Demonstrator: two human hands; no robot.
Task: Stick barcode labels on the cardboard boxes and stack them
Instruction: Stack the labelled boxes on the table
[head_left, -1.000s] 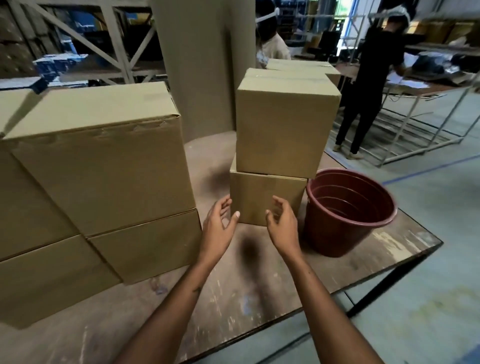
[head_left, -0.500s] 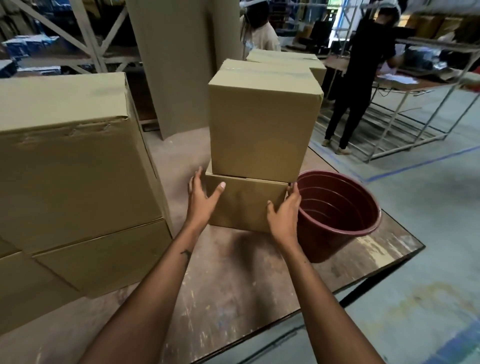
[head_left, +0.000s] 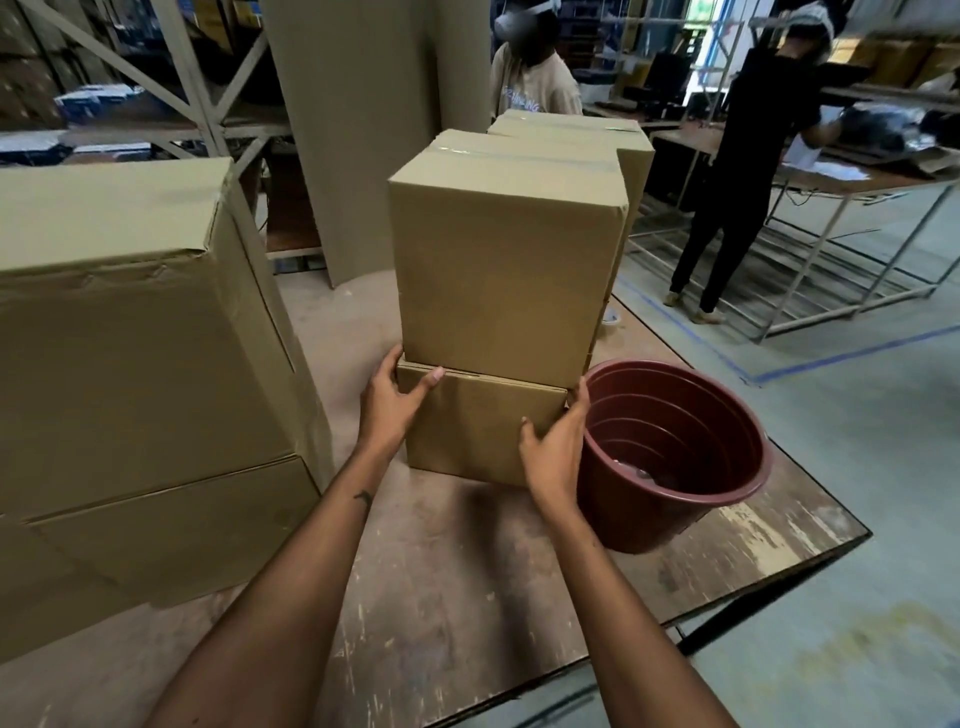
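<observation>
A tall cardboard box (head_left: 498, 270) with a taped top stands on a lower, flatter cardboard box (head_left: 478, 431) in the middle of the wooden table (head_left: 467, 571). My left hand (head_left: 395, 402) grips the lower box's left front corner, thumb on the front face and fingers round the side. At the right front corner my right hand (head_left: 558, 447) holds it the same way, close to the bucket. No barcode label shows on the faces I can see.
A dark red plastic bucket (head_left: 675, 457) stands right of the stack, near the table's right edge. A large stack of cardboard boxes (head_left: 135, 364) fills the left. More boxes (head_left: 571, 130) sit behind. Two people (head_left: 737, 171) work at the back; a tall cardboard sheet (head_left: 374, 130) stands upright.
Both hands reached forward from in front of the lower box and took hold of its two front corners. The view moved closer to the stack.
</observation>
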